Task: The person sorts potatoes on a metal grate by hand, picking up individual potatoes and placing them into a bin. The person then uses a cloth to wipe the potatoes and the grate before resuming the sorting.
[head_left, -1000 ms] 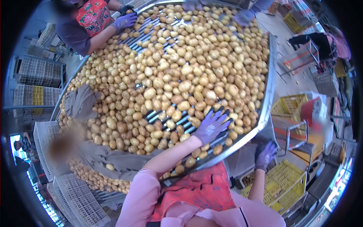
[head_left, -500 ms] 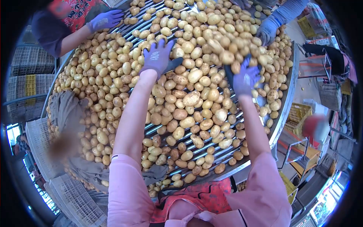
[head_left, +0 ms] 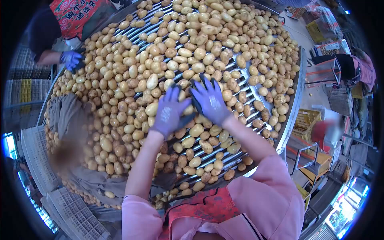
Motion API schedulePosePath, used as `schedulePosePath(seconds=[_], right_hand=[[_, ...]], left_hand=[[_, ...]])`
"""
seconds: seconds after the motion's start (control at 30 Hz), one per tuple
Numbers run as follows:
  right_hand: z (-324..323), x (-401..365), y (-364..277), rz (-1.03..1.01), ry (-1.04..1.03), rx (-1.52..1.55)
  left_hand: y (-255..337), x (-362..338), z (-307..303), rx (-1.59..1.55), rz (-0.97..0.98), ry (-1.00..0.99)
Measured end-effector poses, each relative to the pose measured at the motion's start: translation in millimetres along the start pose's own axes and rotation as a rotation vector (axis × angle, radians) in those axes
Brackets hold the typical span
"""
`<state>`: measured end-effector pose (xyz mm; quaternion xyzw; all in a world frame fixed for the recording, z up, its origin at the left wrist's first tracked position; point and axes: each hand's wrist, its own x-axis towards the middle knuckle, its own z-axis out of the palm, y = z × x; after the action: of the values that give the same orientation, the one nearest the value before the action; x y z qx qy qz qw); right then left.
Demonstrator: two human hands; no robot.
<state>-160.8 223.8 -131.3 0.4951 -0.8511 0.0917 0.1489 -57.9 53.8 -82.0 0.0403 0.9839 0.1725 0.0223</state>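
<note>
Many potatoes point(head_left: 106, 145) cover a sloping bed of metal rollers point(head_left: 136, 32). My left hand point(head_left: 169, 113), in a purple and dark glove, lies on the potatoes near the middle with its fingers stretched out. Just right of it is my right hand point(head_left: 212, 101), gloved the same way, palm down with fingers extended over the pile. The two hands are close together, and a few potatoes show between and ahead of them. Neither hand visibly grips a potato; what lies under the palms is hidden.
A co-worker's gloved hand point(head_left: 72, 60) is at the bed's left edge. Grey cloth point(head_left: 68, 114) lies on the left potatoes. Plastic crates point(head_left: 74, 214) stand lower left, a yellow crate point(head_left: 307, 123) at right. The metal rim point(head_left: 294, 108) bounds the right side.
My right hand has swung left from the right side to beside my left hand, and my left hand has shifted slightly down. Rollers now show at right. The co-workers' hands have drawn back.
</note>
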Motion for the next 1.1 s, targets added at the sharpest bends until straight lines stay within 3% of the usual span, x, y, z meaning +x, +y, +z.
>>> schedulePosePath(seconds=[0.03,0.1,0.17,0.3,0.37,0.43,0.47,0.5,0.57,0.6,0.63,0.7,0.73,0.77,0.83,0.9,0.97,1.03,1.07,1.1], right_hand=[[-31,-12,-13,0.013,-0.056,0.299],[-46,-55,-20,0.091,-0.109,0.395],[-59,-86,-7,0.184,-0.266,0.341],[-29,-112,80,0.212,-0.247,-0.003],[-9,-102,137,0.203,-0.181,-0.221],[-51,-44,132,0.341,-0.396,-0.253],[-40,-30,125,0.332,-0.194,-0.327],[-68,8,96,0.353,-0.236,-0.094],[-40,31,56,0.018,0.043,0.272],[-26,43,24,-0.008,0.031,0.325],[-15,52,-5,0.041,-0.169,0.323],[14,70,-53,0.145,-0.3,0.155],[35,73,-61,0.124,-0.254,0.081],[50,75,-62,0.097,-0.208,0.012],[33,77,-44,0.087,-0.235,0.271],[8,65,-17,0.142,-0.009,0.651],[-19,52,8,0.355,0.014,0.706],[-33,35,17,0.255,-0.183,0.152],[-24,25,17,0.246,-0.184,0.169],[-5,14,16,0.132,-0.271,-0.047]], left_hand=[[12,-16,0,0.051,0.038,-0.087],[42,-51,15,0.108,0.097,-0.156],[76,-77,34,0.05,0.106,-0.247],[125,-109,56,0.002,0.247,-0.312],[126,-107,33,-0.194,0.191,-0.261],[98,-91,8,-0.235,0.138,-0.06],[76,-81,-6,-0.136,0.076,-0.026],[53,-72,-19,-0.039,0.013,-0.002],[14,-58,-38,0.253,-0.173,0.093],[-4,-51,-41,0.296,-0.262,0.068],[-16,-45,-41,0.339,-0.345,0.047],[-24,-47,-25,0.316,-0.332,0.036],[-23,-51,-15,0.301,-0.346,0.023],[-18,-56,-5,0.246,-0.358,-0.003],[3,-74,-3,0.304,-0.289,-0.01],[19,-89,-4,0.295,-0.269,0.044],[37,-115,10,0.217,-0.269,0.054],[59,-136,21,0.135,-0.213,0.071],[73,-145,19,0.058,-0.27,0.032],[77,-156,27,0.044,-0.268,-0.056]])
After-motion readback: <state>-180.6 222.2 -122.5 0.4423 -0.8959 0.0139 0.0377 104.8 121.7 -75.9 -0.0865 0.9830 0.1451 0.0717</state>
